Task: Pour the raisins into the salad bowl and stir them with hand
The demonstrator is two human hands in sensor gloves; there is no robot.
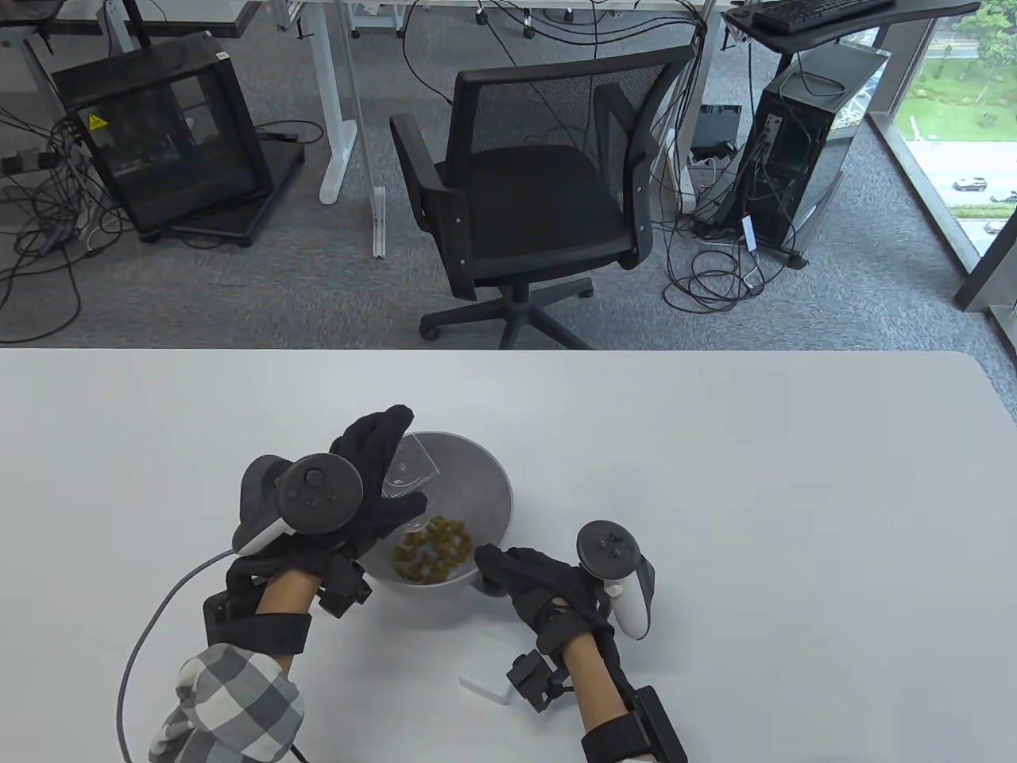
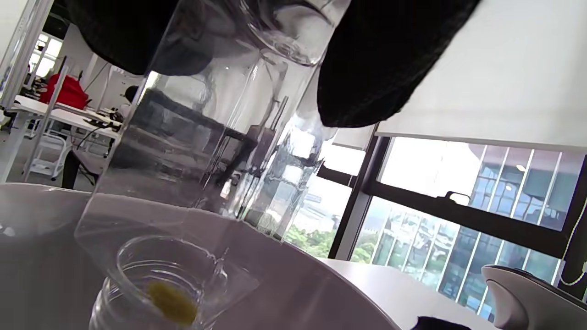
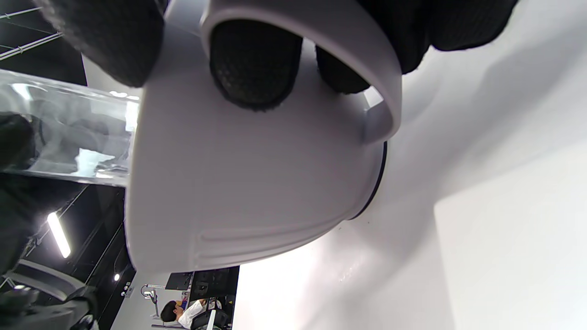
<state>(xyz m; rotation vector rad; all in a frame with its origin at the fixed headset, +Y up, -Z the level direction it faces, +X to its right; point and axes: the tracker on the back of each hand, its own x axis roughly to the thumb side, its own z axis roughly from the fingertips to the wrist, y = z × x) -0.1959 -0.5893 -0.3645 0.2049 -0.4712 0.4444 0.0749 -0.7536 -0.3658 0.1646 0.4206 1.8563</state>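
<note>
table view shows the left hand [image 1: 373,477] gripping a clear plastic container [image 1: 409,469], tipped over the grey salad bowl [image 1: 489,477]. its fingers and thumb curl around the container. the raisins [image 1: 433,548] lie in a small heap on the bowl's near inner side. the right hand [image 1: 540,588] holds the bowl at its near right rim, with the fingers curled on the wall. left wrist view shows one raisin [image 2: 172,302] at the container's mouth. a white flat object [image 1: 493,675] lies on the table [image 1: 755,477] near the right wrist.
</note>
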